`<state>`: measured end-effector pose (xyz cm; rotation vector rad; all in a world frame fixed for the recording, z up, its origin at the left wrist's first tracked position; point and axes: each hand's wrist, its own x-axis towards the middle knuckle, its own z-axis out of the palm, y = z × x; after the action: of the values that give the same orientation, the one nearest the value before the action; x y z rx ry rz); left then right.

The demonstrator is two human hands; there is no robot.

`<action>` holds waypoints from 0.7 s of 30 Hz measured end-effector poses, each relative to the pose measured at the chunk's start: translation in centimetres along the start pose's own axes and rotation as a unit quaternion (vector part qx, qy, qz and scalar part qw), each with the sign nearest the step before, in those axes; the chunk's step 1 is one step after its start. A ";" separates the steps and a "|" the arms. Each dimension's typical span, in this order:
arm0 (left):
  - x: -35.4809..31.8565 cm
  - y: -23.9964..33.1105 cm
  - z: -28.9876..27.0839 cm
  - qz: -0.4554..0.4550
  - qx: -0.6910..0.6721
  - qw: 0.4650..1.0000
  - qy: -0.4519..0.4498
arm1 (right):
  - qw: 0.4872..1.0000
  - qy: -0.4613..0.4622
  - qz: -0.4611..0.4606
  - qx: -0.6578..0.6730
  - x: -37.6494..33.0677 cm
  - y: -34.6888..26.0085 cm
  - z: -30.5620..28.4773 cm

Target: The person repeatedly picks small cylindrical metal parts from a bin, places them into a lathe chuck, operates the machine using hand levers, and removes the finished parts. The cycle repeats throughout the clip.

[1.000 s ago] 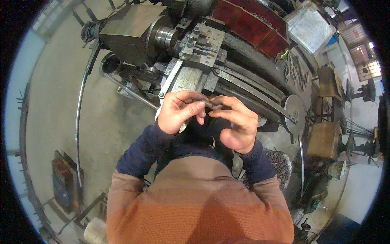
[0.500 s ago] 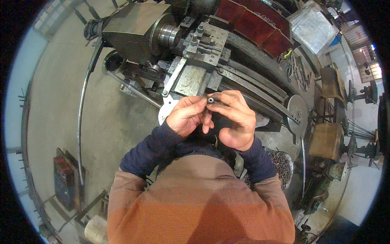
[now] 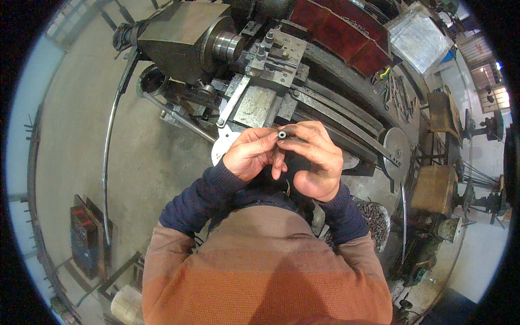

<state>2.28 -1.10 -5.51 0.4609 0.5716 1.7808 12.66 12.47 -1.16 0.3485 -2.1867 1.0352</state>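
A short dark metal tube (image 3: pixel 282 134), its hollow end turned up toward me, sits pinched between the fingertips of both hands. My right hand (image 3: pixel 314 160) wraps around its body, thumb and forefinger closed near the open end. My left hand (image 3: pixel 250 153) touches the same end with its thumb and forefinger. Both hands hover in front of my chest, just above the bed of a large metal lathe (image 3: pixel 254 59), below its tool post (image 3: pixel 279 51) and chuck (image 3: pixel 227 46).
The lathe's long bed runs to the right toward a round handwheel (image 3: pixel 395 149). A bin of metal chips (image 3: pixel 374 216) stands at my right. Concrete floor (image 3: pixel 81 108) spreads left, with a red box (image 3: pixel 84 238) low left and stools (image 3: pixel 433 189) at right.
Both hands have risen slightly and turned the tube so that its hollow end now faces up; earlier it lay sideways between the fingers.
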 end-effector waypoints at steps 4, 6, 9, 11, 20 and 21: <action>0.0 -0.2 0.3 0.007 0.010 1.000 0.016 | 1.000 0.003 0.008 -0.013 -0.4 0.3 0.2; 0.0 -0.2 0.3 0.005 0.007 1.000 0.017 | 1.000 0.003 0.005 -0.012 -0.4 0.5 0.2; 0.0 -0.2 -0.2 0.001 -0.008 1.000 0.002 | 1.000 -0.001 0.007 -0.002 -0.4 0.5 0.2; 0.0 -0.2 -0.3 0.002 0.003 1.000 0.015 | 1.000 -0.004 0.012 0.009 -0.3 0.5 0.1; -0.7 2.4 1.5 0.066 0.320 0.938 0.114 | 0.996 -0.059 0.012 -0.067 -0.2 -0.2 -0.3; -0.8 2.6 1.5 0.076 0.368 0.918 0.124 | 0.994 -0.077 0.006 -0.082 -0.3 -0.1 -0.4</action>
<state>1.39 -2.19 -2.78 0.8112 1.4379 1.7371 13.08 12.64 -1.10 0.3499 -2.3970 0.8531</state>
